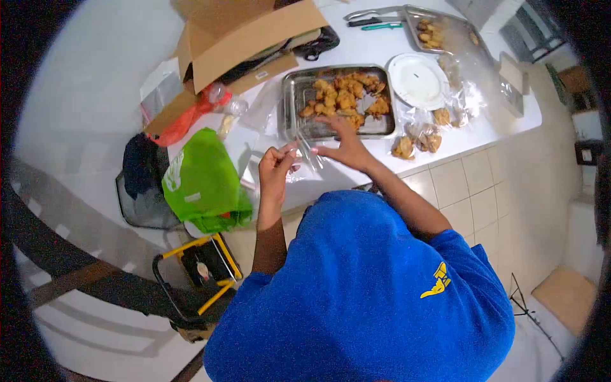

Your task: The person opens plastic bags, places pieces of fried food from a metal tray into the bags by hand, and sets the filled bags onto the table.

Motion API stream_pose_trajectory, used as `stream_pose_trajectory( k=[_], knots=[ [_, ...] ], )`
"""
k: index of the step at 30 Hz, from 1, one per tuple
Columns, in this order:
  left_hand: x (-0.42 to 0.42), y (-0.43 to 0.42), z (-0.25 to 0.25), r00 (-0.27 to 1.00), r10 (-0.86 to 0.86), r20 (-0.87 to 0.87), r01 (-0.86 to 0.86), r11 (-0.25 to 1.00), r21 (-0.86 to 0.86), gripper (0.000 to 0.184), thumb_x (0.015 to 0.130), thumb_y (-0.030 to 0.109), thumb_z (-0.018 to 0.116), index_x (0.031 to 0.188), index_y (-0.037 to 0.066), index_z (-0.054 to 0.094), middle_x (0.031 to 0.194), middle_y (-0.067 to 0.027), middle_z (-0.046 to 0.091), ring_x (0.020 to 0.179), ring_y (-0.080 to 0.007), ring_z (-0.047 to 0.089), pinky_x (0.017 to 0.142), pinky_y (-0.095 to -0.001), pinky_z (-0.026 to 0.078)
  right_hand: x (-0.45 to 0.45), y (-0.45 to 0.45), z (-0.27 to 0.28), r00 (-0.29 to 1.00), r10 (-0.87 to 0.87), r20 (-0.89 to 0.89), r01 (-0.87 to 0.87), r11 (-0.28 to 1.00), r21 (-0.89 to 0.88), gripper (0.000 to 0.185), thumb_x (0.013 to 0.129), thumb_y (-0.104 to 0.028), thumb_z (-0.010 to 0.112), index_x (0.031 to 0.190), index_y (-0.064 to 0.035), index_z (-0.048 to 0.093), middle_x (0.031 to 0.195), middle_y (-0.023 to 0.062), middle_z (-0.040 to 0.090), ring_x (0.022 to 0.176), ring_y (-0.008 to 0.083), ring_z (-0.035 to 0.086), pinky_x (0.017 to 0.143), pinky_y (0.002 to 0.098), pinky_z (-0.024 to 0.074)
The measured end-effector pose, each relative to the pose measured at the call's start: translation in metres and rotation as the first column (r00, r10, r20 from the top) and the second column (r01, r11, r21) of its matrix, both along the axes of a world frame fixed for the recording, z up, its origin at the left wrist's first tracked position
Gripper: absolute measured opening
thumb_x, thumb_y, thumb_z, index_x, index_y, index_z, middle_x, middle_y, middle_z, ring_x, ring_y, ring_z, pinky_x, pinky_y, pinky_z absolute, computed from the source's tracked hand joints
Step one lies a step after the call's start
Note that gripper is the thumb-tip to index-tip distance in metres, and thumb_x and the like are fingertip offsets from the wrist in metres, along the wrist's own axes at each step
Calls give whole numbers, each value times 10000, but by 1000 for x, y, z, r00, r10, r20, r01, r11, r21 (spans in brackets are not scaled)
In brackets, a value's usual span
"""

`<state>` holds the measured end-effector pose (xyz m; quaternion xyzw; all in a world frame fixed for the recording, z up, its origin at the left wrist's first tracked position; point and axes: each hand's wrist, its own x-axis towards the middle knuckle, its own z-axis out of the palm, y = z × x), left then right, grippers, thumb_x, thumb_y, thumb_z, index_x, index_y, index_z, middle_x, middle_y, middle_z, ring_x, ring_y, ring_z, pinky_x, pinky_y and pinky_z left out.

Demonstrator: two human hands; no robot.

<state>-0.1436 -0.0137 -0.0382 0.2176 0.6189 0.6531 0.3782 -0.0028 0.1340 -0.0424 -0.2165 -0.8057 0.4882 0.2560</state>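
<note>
1. Seen from above, a person in a blue shirt (363,274) works at a white table (364,52) with both bare hands.
2. Portioning looks partly done: a small cluster of clear bags with browned pieces inside, the filled bags (428,139), sits on the table to the right, near the edge. Their exact number is hard to tell.
3. Plenty is left loose. Fried pieces (345,99) lie in the large metal tray (288,102) straight ahead, with bare metal showing around them. More pieces lie in a second tray (456,39) at the far right.
4. A clear plastic bag (309,155) is between the hands, in front of the large tray's near edge. It appears to have no food in it, though glare makes that uncertain.
5. The left hand (273,170) is raised, fingers curled in a narrow pinch on the bag, forearm nearly upright in the view.
6. The right hand (347,148) reaches in from the right with fingers spread wide. Its index finger extends over the tray's near rim; its thumb points at the bag. Whether the thumb touches the plastic, I cannot tell.
7. A white plate (407,83) sits just right of the large tray; a green bag (203,181) lies left of the hands.
</note>
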Motion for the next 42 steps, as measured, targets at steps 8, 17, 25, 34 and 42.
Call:
stream_pose_trajectory(
  k=[8, 17, 25, 34, 42],
  knots=[
    [29, 37, 33, 552, 58, -832, -210, 975, -72, 165, 663, 2, 646, 762, 48, 522, 1209, -121, 483, 1014, -258, 542, 630, -302, 505, 1, -5, 21, 997, 34, -64, -65, 810, -583, 472, 719, -404, 741, 964, -38, 572, 946, 85, 567, 854, 163, 545, 753, 300, 458],
    [53, 50, 8, 639, -33, -768, 12, 999, -33, 227, 679, -14, 655, 869, 51, 548, 1255, -140, 437, 1010, -286, 545, 697, -313, 505, 6, 15, -9, 986, 132, -99, -165, 804, -571, 262, 806, -238, 682, 906, -17, 583, 898, 65, 607, 801, 107, 564, 708, 245, 467],
    [56, 55, 15, 540, -175, -823, 220, 973, -62, 466, 714, 98, 672, 1166, 99, 557, 1376, -227, 292, 1244, -388, 356, 978, -428, 356, 25, 27, 19, 984, 143, -104, -176, 833, -525, 488, 795, -64, 658, 1238, -32, 457, 1087, 80, 596, 983, 133, 559, 843, 279, 464],
    [19, 63, 20, 739, -92, -667, 168, 984, 51, 494, 704, 140, 713, 1156, 73, 525, 1294, -148, 431, 1181, -278, 449, 860, -365, 462, 44, 53, 10, 974, 204, 96, -211, 974, 79, 469, 699, -14, 633, 1154, -96, 552, 982, 101, 600, 876, 236, 590, 762, 332, 481],
    [22, 97, 3, 770, -491, -408, 502, 860, -87, 606, 753, 156, 709, 1266, 31, 412, 1040, -99, 615, 1009, -198, 572, 905, -345, 433, 44, 53, 56, 979, 152, 136, -156, 988, 15, 522, 673, 76, 527, 1173, -73, 544, 853, 127, 625, 778, 215, 618, 722, 304, 495]
  ],
)
